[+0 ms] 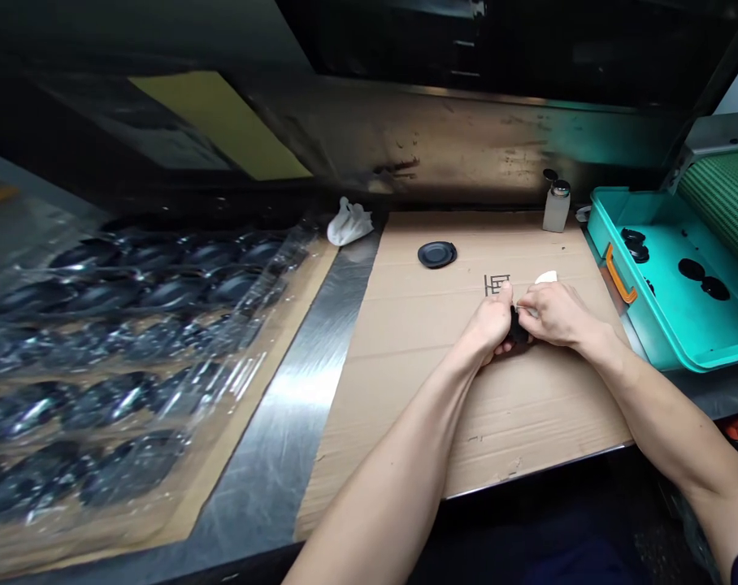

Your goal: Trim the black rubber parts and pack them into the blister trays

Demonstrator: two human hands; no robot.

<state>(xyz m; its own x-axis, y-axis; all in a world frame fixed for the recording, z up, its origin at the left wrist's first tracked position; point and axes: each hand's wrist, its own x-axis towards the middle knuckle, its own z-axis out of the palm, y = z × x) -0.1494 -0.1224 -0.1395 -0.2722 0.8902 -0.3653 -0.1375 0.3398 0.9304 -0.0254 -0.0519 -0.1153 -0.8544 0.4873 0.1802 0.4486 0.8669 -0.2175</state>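
Observation:
My left hand [492,323] is closed around a small black part [518,327] above the cardboard sheet; most of the part is hidden by my fingers. My right hand [555,313] is pinched against the same part from the right. A white cloth [545,277] pokes out behind the right hand, and a bit of white shows at its fingertips. Beyond my hands, a black round disc-like part [437,254] with a small tab lies flat on the cardboard [405,325].
Clear plastic trays [131,357] of black round parts fill the left side. A crumpled white cloth [349,222] lies at the back. A pump bottle [556,206] stands at the cardboard's far right. Right of it, a teal bin [667,325] with an orange latch holds several black pieces.

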